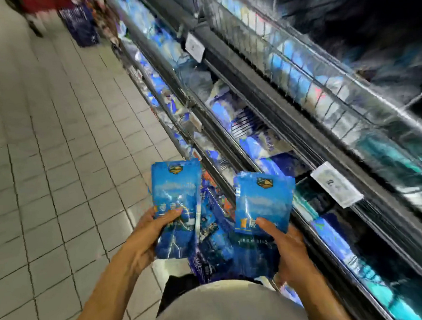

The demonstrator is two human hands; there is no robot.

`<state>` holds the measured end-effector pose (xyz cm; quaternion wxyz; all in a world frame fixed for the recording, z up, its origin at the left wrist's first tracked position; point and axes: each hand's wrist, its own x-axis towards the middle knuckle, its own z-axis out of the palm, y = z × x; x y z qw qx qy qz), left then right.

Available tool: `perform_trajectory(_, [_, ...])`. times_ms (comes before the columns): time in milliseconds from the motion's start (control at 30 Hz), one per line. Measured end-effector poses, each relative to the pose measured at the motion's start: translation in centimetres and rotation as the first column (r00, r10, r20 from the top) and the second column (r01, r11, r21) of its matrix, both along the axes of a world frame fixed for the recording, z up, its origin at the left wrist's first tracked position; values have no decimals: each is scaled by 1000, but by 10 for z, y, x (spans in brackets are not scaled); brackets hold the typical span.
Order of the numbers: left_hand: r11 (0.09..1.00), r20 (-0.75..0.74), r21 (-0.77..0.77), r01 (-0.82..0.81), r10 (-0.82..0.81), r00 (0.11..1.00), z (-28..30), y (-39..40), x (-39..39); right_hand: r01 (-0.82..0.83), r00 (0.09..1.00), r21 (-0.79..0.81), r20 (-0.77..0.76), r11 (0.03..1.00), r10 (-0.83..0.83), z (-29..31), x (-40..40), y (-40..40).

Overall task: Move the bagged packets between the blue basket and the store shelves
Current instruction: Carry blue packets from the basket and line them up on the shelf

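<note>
- Blue foil under both thumbs: the left hand (145,240) grips one packet (175,201) by its lower half, and the right hand (288,248) pinches a second packet (264,201) likewise.
- Best to shelve one at a time, sliding it flat behind the shelf rail (241,155).
- More packets lie in the basket (218,253) below, its rim blurred.

Two glossy blue packets stand upright — the left packet (175,201) taller, the right packet (263,203) nearer the shelves (264,122).
</note>
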<state>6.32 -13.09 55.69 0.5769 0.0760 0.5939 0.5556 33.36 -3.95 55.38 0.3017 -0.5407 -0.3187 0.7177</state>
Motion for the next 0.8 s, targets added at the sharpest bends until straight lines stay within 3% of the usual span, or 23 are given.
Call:
perform_trajectory(200, [955,-95,64,289,-282,955,14,46,22,300,954,127,-25,946,-299,11,35,-29])
perform_trajectory(367, [817,-144,75,572,-558,817,24,78,57,585,810,182,-68,791,-583,18,56,-85])
perform_trajectory(567, [501,-177,98,860,-841,511,37,70,139,859,496,194,-94,473,-863,27,83,-193])
perform_trajectory(800, [88,-177,76,993,-979,100,44,5,263,971,141,208,-86,121,-986,48,115,-344])
